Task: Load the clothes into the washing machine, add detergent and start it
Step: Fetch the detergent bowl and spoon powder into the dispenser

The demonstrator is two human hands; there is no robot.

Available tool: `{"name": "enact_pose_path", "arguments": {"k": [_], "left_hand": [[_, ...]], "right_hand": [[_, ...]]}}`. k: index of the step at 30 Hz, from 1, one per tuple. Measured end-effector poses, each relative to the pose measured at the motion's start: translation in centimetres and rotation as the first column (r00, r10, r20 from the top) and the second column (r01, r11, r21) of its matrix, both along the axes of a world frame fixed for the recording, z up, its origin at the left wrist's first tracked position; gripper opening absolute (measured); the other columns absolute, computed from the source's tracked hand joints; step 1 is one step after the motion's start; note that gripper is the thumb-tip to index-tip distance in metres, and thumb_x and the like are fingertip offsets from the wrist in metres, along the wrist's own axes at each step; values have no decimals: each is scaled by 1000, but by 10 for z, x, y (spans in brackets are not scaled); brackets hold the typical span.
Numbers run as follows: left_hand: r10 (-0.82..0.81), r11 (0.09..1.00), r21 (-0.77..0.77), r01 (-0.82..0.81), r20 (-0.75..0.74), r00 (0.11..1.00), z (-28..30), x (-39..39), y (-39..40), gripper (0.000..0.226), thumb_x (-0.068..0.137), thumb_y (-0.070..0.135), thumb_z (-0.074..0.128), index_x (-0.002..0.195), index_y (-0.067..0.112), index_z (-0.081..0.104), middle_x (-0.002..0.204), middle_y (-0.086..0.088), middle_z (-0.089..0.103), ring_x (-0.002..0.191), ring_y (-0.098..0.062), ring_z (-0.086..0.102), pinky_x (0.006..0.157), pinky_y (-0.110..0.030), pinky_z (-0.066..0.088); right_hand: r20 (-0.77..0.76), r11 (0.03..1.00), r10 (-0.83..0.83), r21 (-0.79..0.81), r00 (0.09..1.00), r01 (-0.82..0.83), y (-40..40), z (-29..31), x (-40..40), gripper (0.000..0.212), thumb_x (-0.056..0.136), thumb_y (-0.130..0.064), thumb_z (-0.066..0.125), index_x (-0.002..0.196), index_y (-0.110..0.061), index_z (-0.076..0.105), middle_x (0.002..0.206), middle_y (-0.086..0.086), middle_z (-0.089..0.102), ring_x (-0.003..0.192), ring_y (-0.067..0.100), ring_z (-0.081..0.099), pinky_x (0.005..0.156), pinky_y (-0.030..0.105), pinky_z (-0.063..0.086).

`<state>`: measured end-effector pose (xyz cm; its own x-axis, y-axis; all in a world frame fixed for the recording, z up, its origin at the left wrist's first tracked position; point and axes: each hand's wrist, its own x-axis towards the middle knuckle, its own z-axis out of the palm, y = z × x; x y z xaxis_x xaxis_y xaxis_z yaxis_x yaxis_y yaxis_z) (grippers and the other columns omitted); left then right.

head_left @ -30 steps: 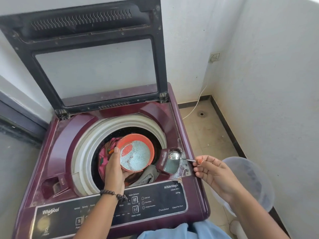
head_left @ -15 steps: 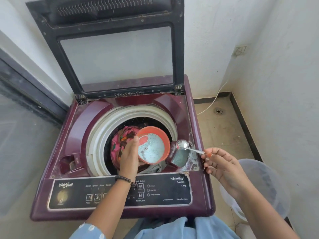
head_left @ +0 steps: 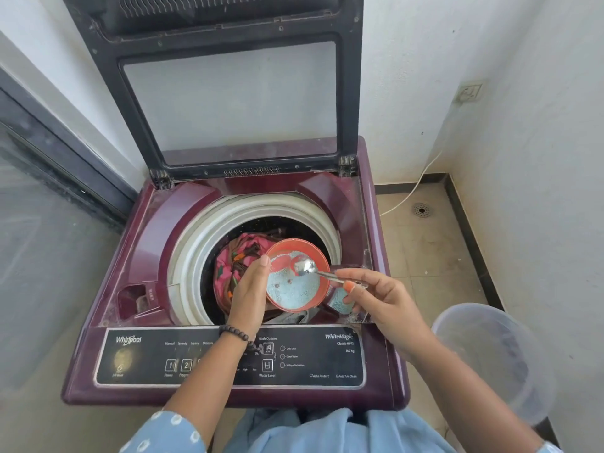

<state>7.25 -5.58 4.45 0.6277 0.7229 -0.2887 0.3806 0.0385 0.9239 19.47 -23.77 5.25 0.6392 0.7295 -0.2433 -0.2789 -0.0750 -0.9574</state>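
Washing machine: standing with its lid raised upright against the wall, control panel facing the person.
Clothes: lying bunched in the drum, pink and brown fabric showing.
Left hand: gripping the orange bowl by its near-left rim, thumb over the edge, holding it tilted above the drum's right side.
Detergent: sitting as pale blue powder in the bowl.
Right hand: pinching the spoon handle between thumb and fingers.
Spoon direction: long axis running left to right, bowl end pointing left and resting over the powder, handle pointing right.
Dispenser: sitting just right of the bowl, holding blue powder.
Bucket: standing on the floor, right of the machine.
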Motion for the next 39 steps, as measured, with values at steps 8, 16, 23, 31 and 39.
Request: {"name": "enact_pose_path", "arguments": {"k": [8,16,23,31,39], "left_hand": [[33,990,139,-29,-26,999,-11,-1,9,37,91,63,31,107,44,59,108,24,64,99,21,54,85,-12,40],[138,964,234,-127,-28,990,-2,1,6,17,102,46,36,95,45,52,88,23,58,76,28,51,65,5,36],[171,951,262,-165,0,985,-4,3,6,38,77,73,26,91,47,51,74,17,53,66,23,51,63,2,40],[175,958,230,-171,6,985,-5,5,5,36,79,73,29,90,48,52,74,18,51,64,9,50,63,-7,41],[170,983,75,-170,7,985,-4,4,5,58,98,54,35,142,17,47,143,4,48,134,-10,40,112,-28,29]], "right_hand": [[376,985,128,-158,918,-73,17,-14,-7,25,94,-21,63,112,-36,69,98,-20,74,83,6,69,75,24,57],[745,989,52,-132,665,71,18,-27,-12,20,91,-15,68,106,-26,75,90,-34,62,88,0,62,78,14,47],[645,987,45,-148,763,67,22,-27,-12,16,95,-16,62,101,-25,74,62,-18,62,66,4,62,59,14,45],[459,981,63,-190,886,29,22,-20,-6,22,100,-20,53,87,-31,67,61,-7,65,53,13,57,56,28,48],[-41,993,-75,-92,996,71,24,-11,13,25,102,-14,48,93,-7,71,57,6,60,46,9,46,44,17,37]]}}
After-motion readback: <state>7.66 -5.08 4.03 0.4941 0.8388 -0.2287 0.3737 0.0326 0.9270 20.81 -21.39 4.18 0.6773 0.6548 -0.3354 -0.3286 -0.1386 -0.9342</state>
